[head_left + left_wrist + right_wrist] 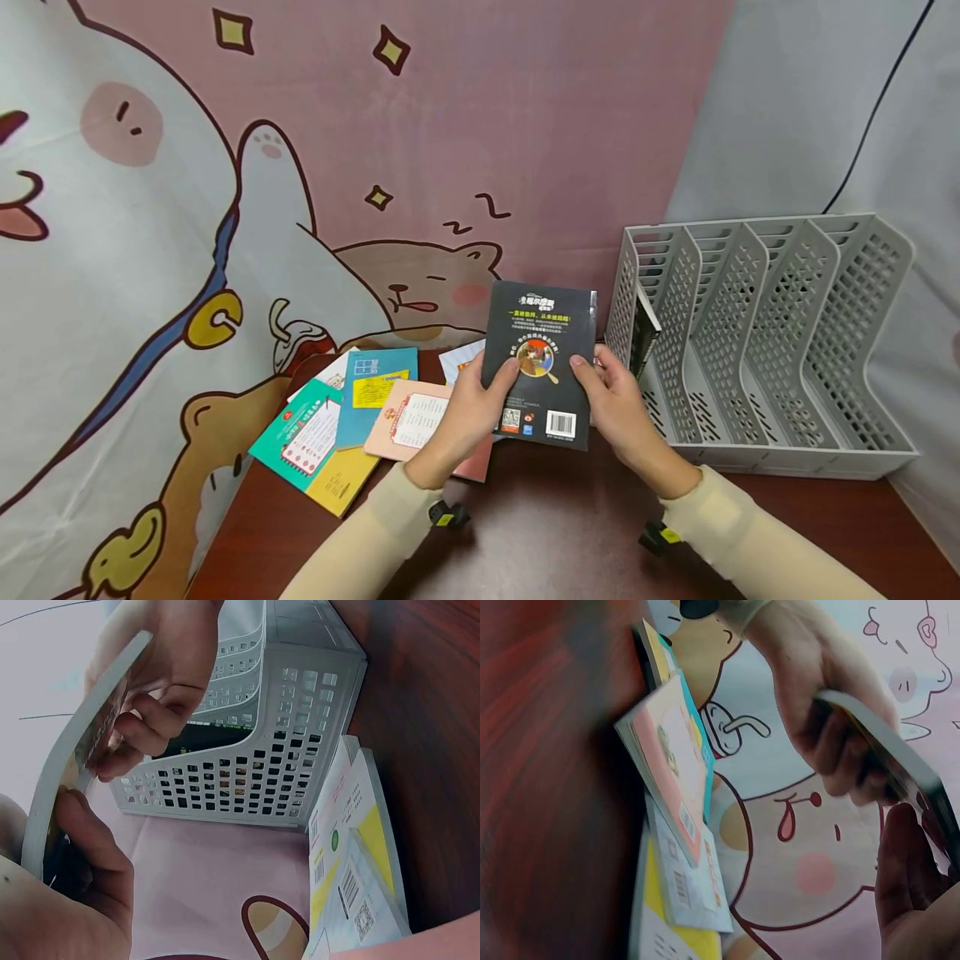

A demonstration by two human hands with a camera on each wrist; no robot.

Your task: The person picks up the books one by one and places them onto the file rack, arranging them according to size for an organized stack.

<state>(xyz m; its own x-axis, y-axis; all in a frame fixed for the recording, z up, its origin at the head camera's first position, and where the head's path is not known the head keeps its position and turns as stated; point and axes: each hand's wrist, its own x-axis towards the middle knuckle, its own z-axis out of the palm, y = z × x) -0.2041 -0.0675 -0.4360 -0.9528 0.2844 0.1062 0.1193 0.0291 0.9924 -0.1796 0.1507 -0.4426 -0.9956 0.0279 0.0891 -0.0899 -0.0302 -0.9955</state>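
Note:
A dark paperback book point(540, 321) is held up above the table, its printed back cover with a round picture and a barcode facing me. My left hand point(474, 408) grips its left edge, thumb on the cover and fingers behind. On the opposite edge, my right hand point(621, 408) pinches it the same way. Both wrist views show the book edge-on between the hands, its pale page edge point(71, 742) curving slightly in the left wrist view. Behind my left hand lies a spread of overlapping books, among them a pink one point(397, 417), a blue one point(375, 362) and a green-and-yellow one point(307, 425).
A grey plastic file rack point(780, 460) with several slots stands at the right of the brown table point(555, 517). One dark book point(643, 337) leans in its leftmost slot. A cartoon-printed cloth point(562, 125) hangs behind the table.

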